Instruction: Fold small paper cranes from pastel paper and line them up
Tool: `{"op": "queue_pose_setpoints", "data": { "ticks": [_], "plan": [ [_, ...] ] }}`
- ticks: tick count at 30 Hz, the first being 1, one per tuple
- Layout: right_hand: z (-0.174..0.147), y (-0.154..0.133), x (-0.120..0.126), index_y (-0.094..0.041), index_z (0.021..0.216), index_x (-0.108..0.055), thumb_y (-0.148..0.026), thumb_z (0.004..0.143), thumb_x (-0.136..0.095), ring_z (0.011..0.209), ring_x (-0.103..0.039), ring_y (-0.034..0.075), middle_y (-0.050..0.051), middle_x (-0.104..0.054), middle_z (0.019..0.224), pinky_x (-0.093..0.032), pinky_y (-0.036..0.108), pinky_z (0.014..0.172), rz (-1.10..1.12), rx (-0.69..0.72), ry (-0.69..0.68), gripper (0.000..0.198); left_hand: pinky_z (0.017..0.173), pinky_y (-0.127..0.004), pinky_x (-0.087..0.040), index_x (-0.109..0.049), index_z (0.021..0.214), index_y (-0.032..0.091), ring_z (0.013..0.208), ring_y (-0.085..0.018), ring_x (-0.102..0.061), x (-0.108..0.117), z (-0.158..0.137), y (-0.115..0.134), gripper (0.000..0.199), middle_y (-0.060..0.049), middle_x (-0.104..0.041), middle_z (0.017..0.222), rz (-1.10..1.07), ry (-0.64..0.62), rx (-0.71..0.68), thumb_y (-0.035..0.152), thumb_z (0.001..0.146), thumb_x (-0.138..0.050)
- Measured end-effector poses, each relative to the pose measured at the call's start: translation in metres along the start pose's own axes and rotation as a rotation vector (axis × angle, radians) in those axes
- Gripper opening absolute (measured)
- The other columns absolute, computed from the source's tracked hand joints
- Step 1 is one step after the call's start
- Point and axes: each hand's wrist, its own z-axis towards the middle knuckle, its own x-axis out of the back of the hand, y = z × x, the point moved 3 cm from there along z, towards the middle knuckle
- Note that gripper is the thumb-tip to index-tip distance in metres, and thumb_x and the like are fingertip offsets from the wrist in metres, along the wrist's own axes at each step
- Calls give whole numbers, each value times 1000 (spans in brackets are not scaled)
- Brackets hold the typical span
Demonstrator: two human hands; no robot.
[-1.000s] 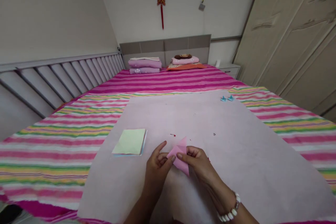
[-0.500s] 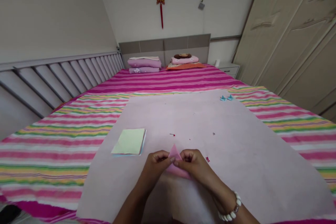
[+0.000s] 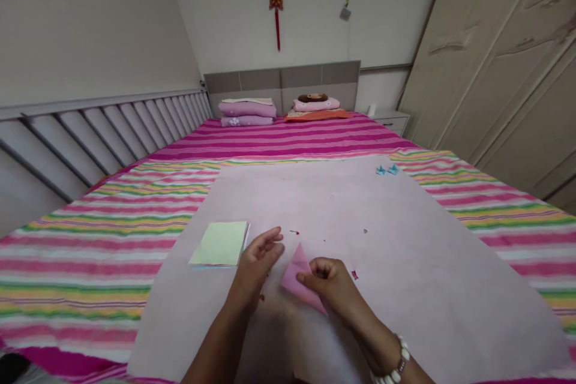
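A pink sheet of origami paper, folded to a pointed shape, is pinched at its right edge between the thumb and fingers of my right hand. Its tip points away from me. To the left of the paper, my left hand is held apart from it, fingers spread and nothing in them. Beyond my left hand lies a stack of square paper, pale yellow-green on top. Small dark red bits show between my left wrist and the pink paper.
A pale sheet covers much of the striped bed. On it lie a small red-ended piece, a tiny heart-shaped piece and a red scrap. Two blue folded paper pieces sit at the far right.
My left hand has let go of the pink paper and moved left, its fingers opening. My right hand still holds the paper, more of which now shows.
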Motion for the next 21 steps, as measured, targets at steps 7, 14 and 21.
{"op": "queue_pose_setpoints", "data": {
  "ticks": [7,14,21],
  "plan": [
    [1,-11,7,-17,52,-57,-43,54,-82,45,-32,8,-6,-45,47,-21,22,44,34,31,71,36,48,-20,-24,-68,71,13,48,-7,-36,-13,-20,-35,32,5,-46,51,-44,-209,247,45,67,-72],
    [-7,-24,4,-16,68,-65,-55,76,-62,54,-45,12,-1,-54,57,-34,24,54,280,-5,-62,40,45,-18,-17,-46,56,15,45,-4,-22,-25,-20,-38,42,9,-33,48,-373,-341,335,45,66,-74],
    [-9,-26,4,-17,71,-66,-47,69,-73,57,-50,12,0,-60,63,-37,24,58,381,-62,-88,32,44,-16,-16,-47,59,14,45,-3,-23,-28,-23,-43,39,9,-35,49,-473,-365,386,40,68,-75]
  ]
}}
